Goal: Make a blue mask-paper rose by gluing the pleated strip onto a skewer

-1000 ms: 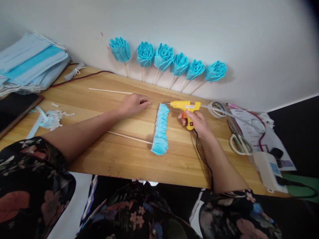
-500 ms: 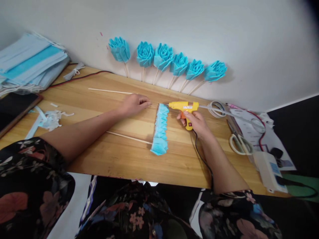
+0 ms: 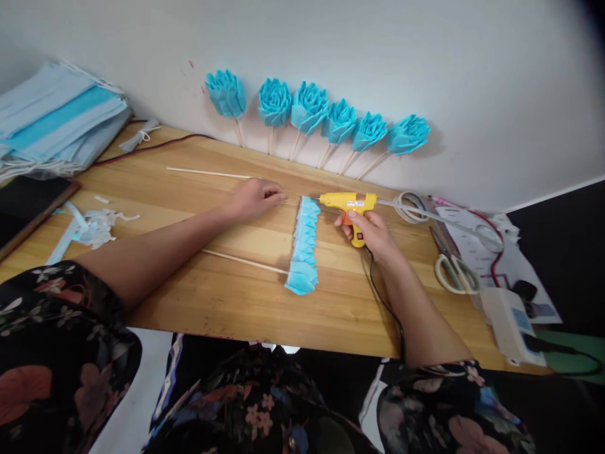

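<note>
In my right hand is a yellow hot glue gun, gripped by its handle with a finger at the orange trigger. Its nozzle points left, at the top end of a pleated light-blue strip lying on the table. My left hand is closed in a pinch on a thin wooden stick, which runs out to the left behind the hand. The pinched end sits just left of the nozzle. A second wooden stick lies with its right end at the strip's lower end.
Several blue paper-like flowers on sticks lean against the wall. Face masks, a phone and scraps lie left. Tape rolls, scissors and a white power adapter are right. The gun's black cord hangs off the front edge.
</note>
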`<state>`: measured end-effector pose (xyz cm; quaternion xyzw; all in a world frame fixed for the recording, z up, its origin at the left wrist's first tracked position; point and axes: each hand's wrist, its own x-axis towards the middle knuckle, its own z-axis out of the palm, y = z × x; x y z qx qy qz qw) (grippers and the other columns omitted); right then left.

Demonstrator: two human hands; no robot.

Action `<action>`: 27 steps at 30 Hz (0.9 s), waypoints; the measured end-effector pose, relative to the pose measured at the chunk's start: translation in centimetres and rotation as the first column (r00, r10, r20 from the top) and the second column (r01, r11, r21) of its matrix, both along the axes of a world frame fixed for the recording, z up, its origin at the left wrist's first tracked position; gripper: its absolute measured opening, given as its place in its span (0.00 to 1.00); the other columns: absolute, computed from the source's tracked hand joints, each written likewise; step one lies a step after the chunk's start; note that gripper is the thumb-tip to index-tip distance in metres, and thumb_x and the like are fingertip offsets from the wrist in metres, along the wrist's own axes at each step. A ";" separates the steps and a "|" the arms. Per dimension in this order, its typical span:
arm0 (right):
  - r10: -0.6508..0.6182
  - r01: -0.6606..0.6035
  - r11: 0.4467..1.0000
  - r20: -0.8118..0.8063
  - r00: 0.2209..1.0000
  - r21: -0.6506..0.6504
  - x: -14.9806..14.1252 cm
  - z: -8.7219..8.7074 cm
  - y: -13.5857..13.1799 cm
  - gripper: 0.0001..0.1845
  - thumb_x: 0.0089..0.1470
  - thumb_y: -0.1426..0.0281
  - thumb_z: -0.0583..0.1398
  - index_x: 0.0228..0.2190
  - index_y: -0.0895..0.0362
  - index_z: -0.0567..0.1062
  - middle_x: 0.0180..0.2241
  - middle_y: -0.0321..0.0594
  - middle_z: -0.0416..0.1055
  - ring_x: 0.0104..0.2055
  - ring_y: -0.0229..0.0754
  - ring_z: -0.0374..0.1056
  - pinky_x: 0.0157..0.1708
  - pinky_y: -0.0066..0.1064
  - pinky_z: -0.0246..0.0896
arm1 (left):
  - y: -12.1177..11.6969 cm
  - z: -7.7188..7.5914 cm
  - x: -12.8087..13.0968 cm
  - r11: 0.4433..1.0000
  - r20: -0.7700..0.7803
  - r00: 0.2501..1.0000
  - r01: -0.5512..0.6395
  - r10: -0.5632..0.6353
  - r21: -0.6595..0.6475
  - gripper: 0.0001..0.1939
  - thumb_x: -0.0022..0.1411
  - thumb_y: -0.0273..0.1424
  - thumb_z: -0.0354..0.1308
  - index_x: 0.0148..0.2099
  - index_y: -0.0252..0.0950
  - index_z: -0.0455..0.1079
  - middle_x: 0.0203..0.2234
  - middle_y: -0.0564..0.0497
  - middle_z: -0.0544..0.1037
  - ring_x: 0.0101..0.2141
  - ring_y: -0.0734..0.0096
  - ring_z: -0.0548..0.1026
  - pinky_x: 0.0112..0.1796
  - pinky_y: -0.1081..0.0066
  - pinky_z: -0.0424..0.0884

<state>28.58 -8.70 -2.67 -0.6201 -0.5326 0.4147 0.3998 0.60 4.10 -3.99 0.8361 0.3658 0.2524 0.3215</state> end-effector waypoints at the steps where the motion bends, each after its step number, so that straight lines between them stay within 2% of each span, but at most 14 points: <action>1: 0.000 0.000 1.000 0.001 1.000 0.003 0.0 0.0 0.0 0.27 0.55 0.43 0.61 0.28 0.54 0.79 0.21 0.36 0.66 0.22 0.35 0.60 0.23 0.30 0.55 | 0.0 0.0 0.0 1.000 0.000 1.000 0.003 -0.003 0.000 0.16 0.66 0.40 0.55 0.34 0.34 0.78 0.28 0.50 0.80 0.31 0.68 0.74 0.32 0.72 0.62; 12: -0.002 0.002 1.000 -0.004 1.000 -0.001 -0.1 0.1 0.0 0.30 0.52 0.40 0.62 0.28 0.55 0.79 0.20 0.36 0.66 0.22 0.34 0.59 0.23 0.29 0.54 | 0.0 0.0 -0.1 0.999 -0.016 1.000 0.024 -0.024 0.022 0.18 0.66 0.41 0.54 0.38 0.34 0.79 0.34 0.49 0.84 0.34 0.66 0.77 0.33 0.72 0.64; 17: 0.000 0.000 1.000 0.007 1.000 -0.008 0.0 0.1 0.0 0.29 0.54 0.41 0.62 0.29 0.56 0.79 0.21 0.36 0.67 0.23 0.34 0.60 0.24 0.29 0.54 | -0.1 0.2 -0.1 0.999 -0.023 1.000 0.016 -0.015 0.034 0.17 0.67 0.40 0.54 0.40 0.34 0.80 0.36 0.49 0.84 0.36 0.66 0.78 0.34 0.72 0.65; 27: -0.006 0.006 1.000 0.027 1.000 -0.003 0.0 0.0 0.1 0.30 0.53 0.41 0.63 0.28 0.56 0.80 0.21 0.35 0.66 0.22 0.34 0.60 0.23 0.28 0.54 | -0.1 0.1 -0.1 1.000 -0.025 1.000 0.012 -0.011 0.015 0.16 0.66 0.39 0.55 0.39 0.34 0.80 0.35 0.49 0.84 0.35 0.66 0.78 0.34 0.72 0.64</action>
